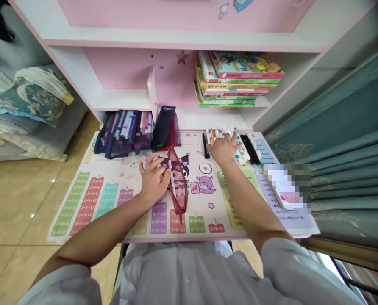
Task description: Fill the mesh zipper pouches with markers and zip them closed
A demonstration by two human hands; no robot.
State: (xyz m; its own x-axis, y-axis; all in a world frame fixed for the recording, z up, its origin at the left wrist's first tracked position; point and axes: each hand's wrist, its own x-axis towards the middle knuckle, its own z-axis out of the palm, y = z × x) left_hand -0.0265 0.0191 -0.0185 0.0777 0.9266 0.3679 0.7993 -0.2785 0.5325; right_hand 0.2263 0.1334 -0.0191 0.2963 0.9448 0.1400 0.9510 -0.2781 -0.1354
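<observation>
My left hand [154, 180] rests on the desk with its fingers apart, its thumb side against a dark red mesh pencil pouch [183, 190]. The pouch lies lengthwise in front of me with its zip undone, and a light-coloured pen [172, 180] shows at its opening. My right hand [225, 148] is spread over a row of markers [241, 157] at the back right of the desk. Its fingertips are over the markers; whether they touch any is unclear. Black pens [250, 149] lie at the right of this row, and a dark pen [205, 146] at its left.
Several filled mesh pouches [122, 131] lie at the back left, beside a dark blue pouch [164, 127]. Stacked books [236, 87] sit on the shelf. A phone [282, 190] lies near the desk's right edge, by the curtain [344, 144]. A printed mat [112, 169] covers the desk.
</observation>
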